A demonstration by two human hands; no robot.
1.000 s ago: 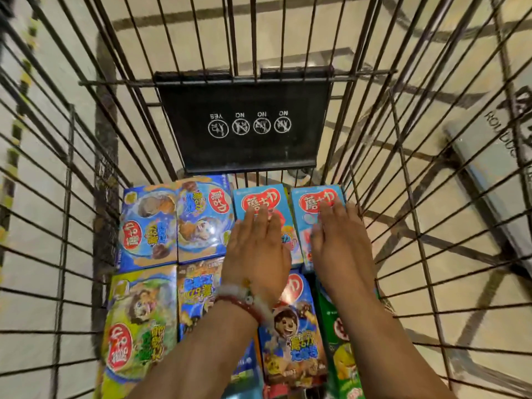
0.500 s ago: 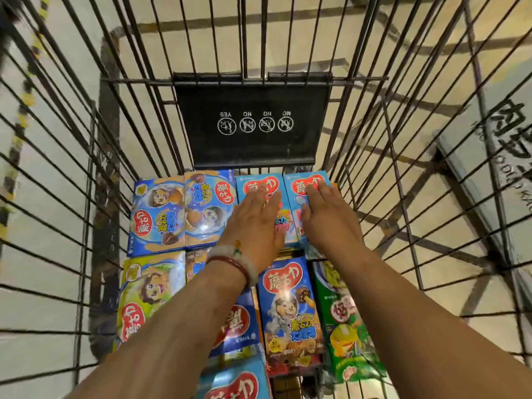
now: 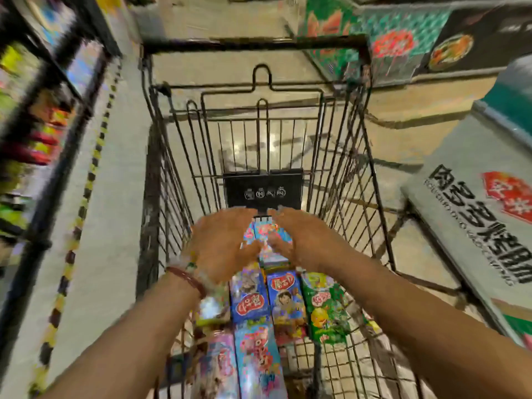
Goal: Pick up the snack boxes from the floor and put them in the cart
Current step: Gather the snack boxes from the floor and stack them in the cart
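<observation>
The wire cart [image 3: 363, 180] fills the middle of the blurred head view. Several snack boxes lie flat on its bottom: a blue box [image 3: 250, 296], a blue box with a cartoon boy [image 3: 285, 300], a green box [image 3: 326, 308] and a pink-and-blue box [image 3: 259, 361] nearest me. My left hand [image 3: 221, 243], with bracelets at the wrist, and my right hand [image 3: 300, 240] hover side by side above the far boxes, fingers stretched forward, holding nothing. Another blue box [image 3: 267, 234] shows between them. The boxes under my hands are hidden.
Store shelves [image 3: 34, 110] with packaged goods run along the left, behind a yellow-and-black floor stripe [image 3: 86, 182]. A white chest with printed lettering [image 3: 475, 214] stands close to the cart's right side. A green printed display [image 3: 374, 41] stands beyond the cart.
My head has pulled up and back, so the whole cart now shows. Both hands have lifted off the far boxes they were pressing flat and now hover higher over them.
</observation>
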